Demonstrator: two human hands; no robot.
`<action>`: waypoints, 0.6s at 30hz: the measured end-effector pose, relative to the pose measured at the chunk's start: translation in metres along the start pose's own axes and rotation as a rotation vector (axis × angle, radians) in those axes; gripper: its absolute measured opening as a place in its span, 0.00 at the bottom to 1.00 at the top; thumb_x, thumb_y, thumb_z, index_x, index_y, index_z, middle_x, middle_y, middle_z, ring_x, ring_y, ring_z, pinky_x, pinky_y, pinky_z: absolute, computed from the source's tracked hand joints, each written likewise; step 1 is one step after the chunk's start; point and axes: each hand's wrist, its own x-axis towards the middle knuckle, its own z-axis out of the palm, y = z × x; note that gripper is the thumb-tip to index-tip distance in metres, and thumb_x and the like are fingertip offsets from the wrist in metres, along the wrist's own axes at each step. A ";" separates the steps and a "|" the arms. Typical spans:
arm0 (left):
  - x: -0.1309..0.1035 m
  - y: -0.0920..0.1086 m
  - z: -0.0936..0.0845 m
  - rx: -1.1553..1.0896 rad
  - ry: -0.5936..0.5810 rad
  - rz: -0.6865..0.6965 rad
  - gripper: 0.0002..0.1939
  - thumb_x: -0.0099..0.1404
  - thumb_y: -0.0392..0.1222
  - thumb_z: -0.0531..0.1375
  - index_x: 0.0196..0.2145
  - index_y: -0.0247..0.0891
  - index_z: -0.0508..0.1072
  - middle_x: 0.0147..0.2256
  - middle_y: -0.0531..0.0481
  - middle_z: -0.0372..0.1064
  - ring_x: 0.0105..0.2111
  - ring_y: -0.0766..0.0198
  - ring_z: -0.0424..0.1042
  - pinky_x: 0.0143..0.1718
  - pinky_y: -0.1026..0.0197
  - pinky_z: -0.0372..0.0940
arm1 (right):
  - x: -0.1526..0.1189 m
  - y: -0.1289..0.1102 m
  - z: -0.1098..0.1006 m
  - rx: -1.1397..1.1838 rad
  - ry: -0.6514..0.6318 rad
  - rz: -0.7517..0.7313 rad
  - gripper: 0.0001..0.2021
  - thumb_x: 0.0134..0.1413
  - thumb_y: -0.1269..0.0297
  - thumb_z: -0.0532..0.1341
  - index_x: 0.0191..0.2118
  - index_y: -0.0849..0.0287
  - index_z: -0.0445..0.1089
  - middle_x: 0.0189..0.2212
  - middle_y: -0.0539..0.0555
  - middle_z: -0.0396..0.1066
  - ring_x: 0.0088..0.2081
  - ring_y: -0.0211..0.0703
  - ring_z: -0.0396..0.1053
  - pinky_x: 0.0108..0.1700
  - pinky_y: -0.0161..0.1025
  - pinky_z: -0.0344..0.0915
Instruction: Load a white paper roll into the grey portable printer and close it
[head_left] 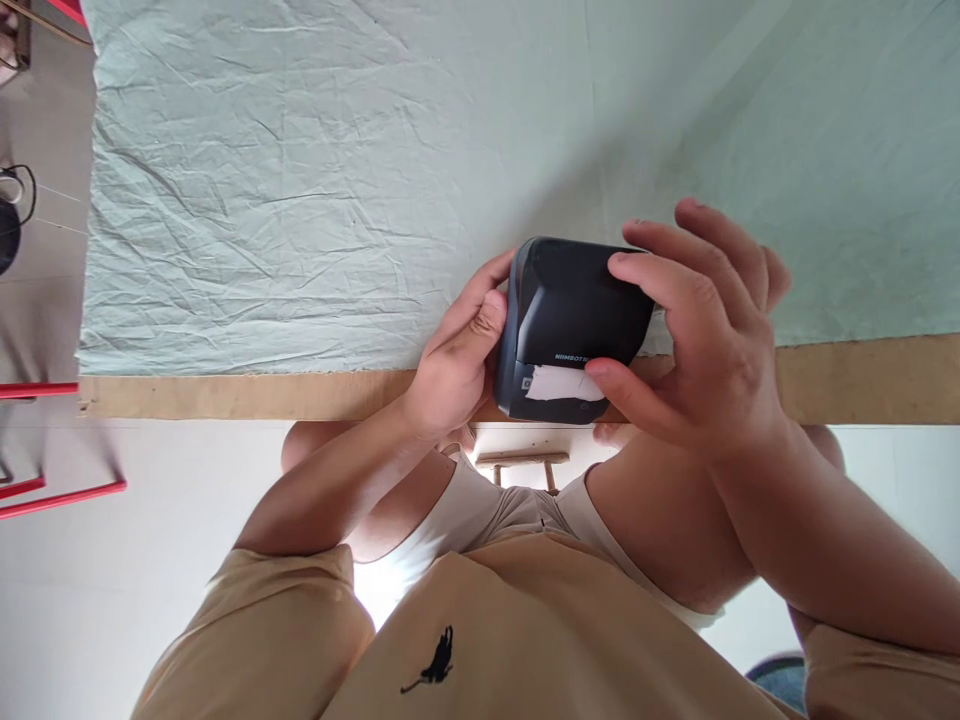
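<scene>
A black label printer [574, 300] with a dark grey rim and small blue lettering is held over the table's near edge. White paper [566, 384] with an uneven left end lies across its front, below the lettering. My left hand [457, 365] grips the printer's left side, thumb bent against the rim and fingers partly hidden behind. My right hand [705, 325] is at the right side with fingers spread; its thumb tip touches the right part of the paper and a fingertip rests on the black lid.
A wrinkled pale green cloth [285, 200] covers the table, whose bare wooden edge [225, 396] runs along the front. Red metal bars [67, 498] and a dark round object [7, 235] are at the left. A wooden stool [523, 460] shows below.
</scene>
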 end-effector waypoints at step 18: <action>-0.002 0.008 0.006 0.035 -0.039 -0.031 0.34 0.79 0.76 0.74 0.66 0.48 0.84 0.69 0.43 0.90 0.81 0.38 0.82 0.82 0.38 0.81 | 0.003 0.007 -0.007 -0.025 0.237 -0.068 0.16 0.84 0.44 0.73 0.68 0.34 0.84 0.23 0.40 0.72 0.21 0.42 0.61 0.31 0.49 0.62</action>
